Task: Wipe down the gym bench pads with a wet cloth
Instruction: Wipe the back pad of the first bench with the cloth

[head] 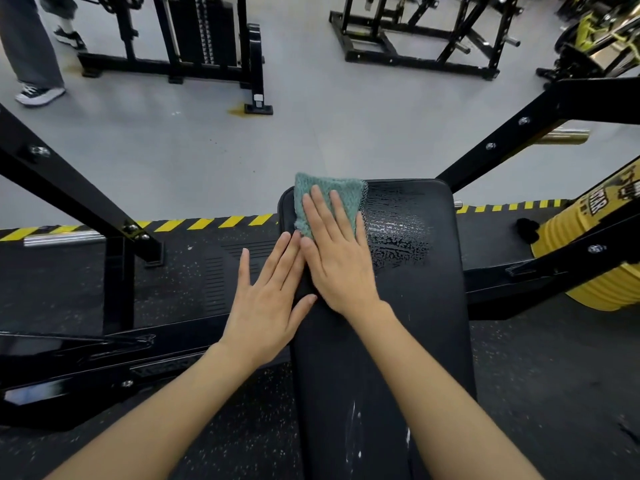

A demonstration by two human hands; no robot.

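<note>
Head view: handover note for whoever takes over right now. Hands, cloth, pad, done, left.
Right hand: flat, fingers straight, pressing the green cloth onto the far left corner of the bench pad.
Left hand: open, fingers resting on the pad's left edge, beside the right hand.
Done: wet sheen covers the pad's far right part.
Left: the far left corner, then the near part, which looks dry and carries white marks.

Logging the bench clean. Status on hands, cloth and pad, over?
Right hand flat on green cloth, far end of bench pad. Left hand open at pad's left edge. Wet streaks right of cloth. No obstruction on pad.
</note>
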